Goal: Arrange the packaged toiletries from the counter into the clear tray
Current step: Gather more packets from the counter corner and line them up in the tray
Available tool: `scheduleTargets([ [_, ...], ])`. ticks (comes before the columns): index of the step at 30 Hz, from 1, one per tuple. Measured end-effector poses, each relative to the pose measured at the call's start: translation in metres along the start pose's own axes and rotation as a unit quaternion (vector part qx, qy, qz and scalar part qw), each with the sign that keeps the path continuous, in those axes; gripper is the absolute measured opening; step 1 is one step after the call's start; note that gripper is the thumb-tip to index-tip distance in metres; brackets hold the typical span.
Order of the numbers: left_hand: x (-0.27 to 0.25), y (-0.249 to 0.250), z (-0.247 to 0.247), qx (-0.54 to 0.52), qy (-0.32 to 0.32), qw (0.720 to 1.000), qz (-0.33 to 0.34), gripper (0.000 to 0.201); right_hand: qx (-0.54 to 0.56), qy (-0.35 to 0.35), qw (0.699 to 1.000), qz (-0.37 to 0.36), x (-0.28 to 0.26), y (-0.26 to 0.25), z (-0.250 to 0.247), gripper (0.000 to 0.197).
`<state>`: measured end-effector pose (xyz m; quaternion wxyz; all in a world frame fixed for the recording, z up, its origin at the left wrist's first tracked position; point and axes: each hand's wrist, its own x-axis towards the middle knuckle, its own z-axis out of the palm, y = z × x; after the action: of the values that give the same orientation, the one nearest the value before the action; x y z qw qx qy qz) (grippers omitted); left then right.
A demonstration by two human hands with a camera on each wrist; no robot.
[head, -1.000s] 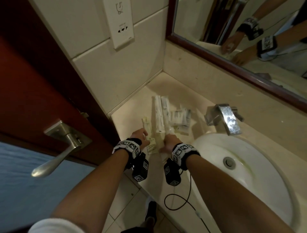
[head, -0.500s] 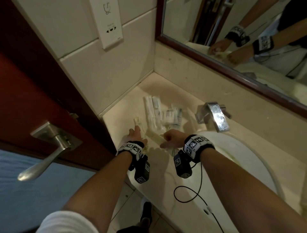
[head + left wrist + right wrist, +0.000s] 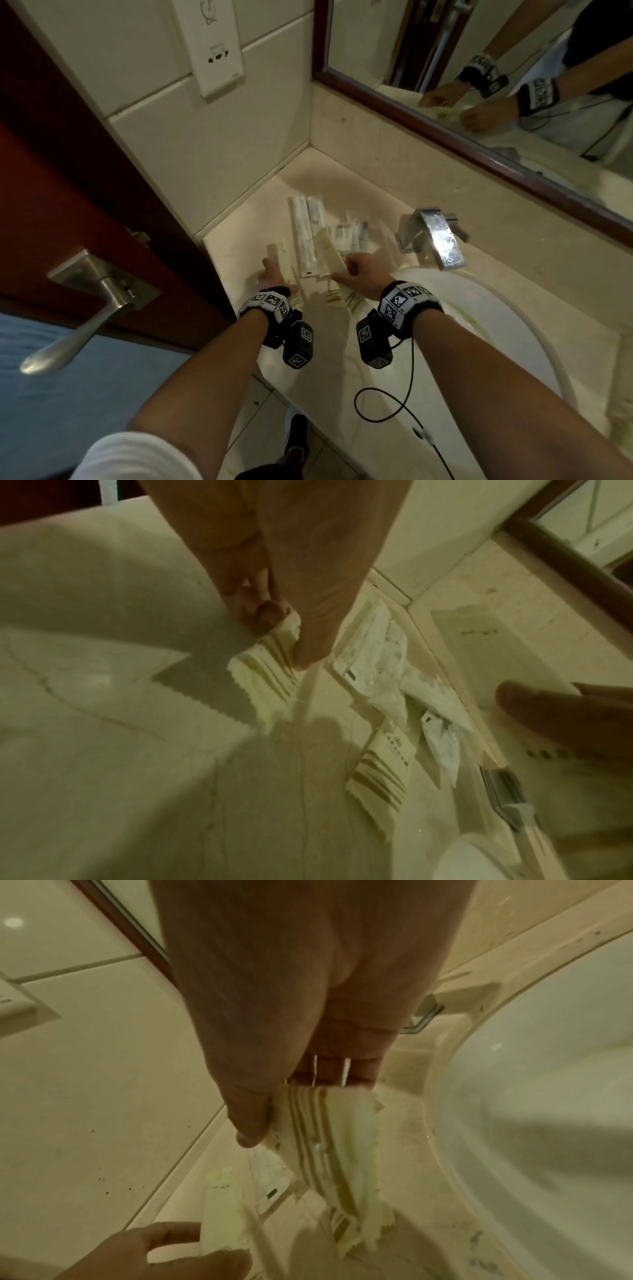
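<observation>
A clear tray [image 3: 385, 245] in the counter corner holds long white packets [image 3: 302, 233] and small sachets [image 3: 346, 234]; its near rim [image 3: 352, 693] shows in the left wrist view. My left hand [image 3: 274, 270] pinches a cream striped packet [image 3: 270, 669] between thumb and fingers, just left of the tray. My right hand [image 3: 349, 269] pinches another cream striped packet [image 3: 329, 1137], which lies slanted over the tray's near end [image 3: 327, 255]. One more striped packet [image 3: 380, 777] lies flat on the counter under my hands.
A chrome faucet [image 3: 435, 236] stands right of the tray, with the white basin [image 3: 496, 325] below it. The tiled wall and a socket plate [image 3: 215, 51] rise at the left, the mirror [image 3: 479, 68] at the back. A door handle [image 3: 85, 308] juts out at the far left.
Both hands have moved from the counter's front edge toward the tray. The right hand's packet has swung from lying crosswise to pointing over the tray.
</observation>
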<state>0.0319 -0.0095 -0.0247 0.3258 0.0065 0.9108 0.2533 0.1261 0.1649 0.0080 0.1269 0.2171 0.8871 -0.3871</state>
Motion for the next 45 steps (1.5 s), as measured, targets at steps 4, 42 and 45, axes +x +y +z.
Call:
scheduleTargets([
  [4, -0.006, 0.004, -0.014, 0.038, -0.030, 0.999, 0.019, 0.019, -0.002, 0.014, 1.000, 0.001, -0.001, 0.000, -0.005, 0.027],
  [42, -0.187, 0.212, 0.119, 0.108, -0.157, 0.894, 0.405, 0.024, 0.208, 0.334, 0.910, 0.134, -0.279, 0.159, -0.160, 0.006],
  [45, -0.210, 0.220, 0.145, 0.135, -0.169, 0.883, 0.416, 0.021, 0.228, 0.351, 0.894, 0.160, -0.312, 0.179, -0.159, 0.006],
])
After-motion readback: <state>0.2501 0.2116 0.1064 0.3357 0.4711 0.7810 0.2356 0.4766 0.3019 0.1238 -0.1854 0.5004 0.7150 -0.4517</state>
